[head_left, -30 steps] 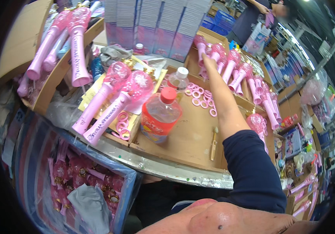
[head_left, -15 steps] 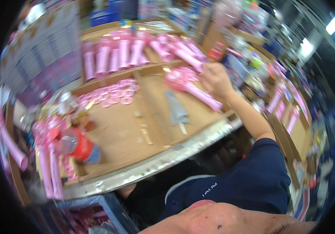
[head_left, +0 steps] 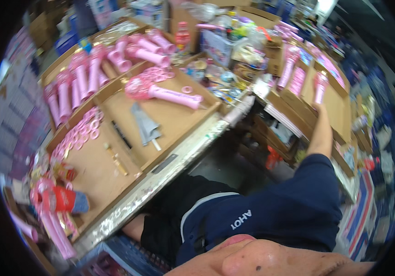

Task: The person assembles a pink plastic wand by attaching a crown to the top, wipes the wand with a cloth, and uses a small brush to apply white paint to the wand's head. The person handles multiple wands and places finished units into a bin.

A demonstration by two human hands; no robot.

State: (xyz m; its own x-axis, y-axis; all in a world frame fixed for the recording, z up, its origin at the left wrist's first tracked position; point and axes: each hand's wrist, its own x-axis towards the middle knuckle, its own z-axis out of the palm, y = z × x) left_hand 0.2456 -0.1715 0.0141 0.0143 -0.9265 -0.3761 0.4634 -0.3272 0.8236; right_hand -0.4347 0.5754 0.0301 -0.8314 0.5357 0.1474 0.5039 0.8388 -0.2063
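Observation:
My right arm reaches out to the right, and my right hand [head_left: 317, 109] is closed at the lower end of a pink wand [head_left: 320, 89] with a rounded top. This wand is upright in the picture, over an open cardboard box [head_left: 341, 120]; whether it rests on the box cannot be made out. Beside it in the box lie another pink wand [head_left: 289, 66] and a shorter pink piece [head_left: 297, 83]. My left hand is out of view. On the table, a pink wand with a clear faceted head [head_left: 176, 97] lies in a cardboard tray [head_left: 186, 120].
Several pink wands [head_left: 81, 79] fill the tray's far section. Pink rings [head_left: 83, 131], a black pen [head_left: 121, 134], a grey cloth-like piece [head_left: 145, 125] and a wooden-handled brush [head_left: 116, 159] lie nearer. A red-labelled bottle [head_left: 65, 200] is at left; bagged clutter [head_left: 250, 53] stands behind.
My right hand has moved from the tray's right edge across to the cardboard box and is now at a wand there. The view has turned to the right.

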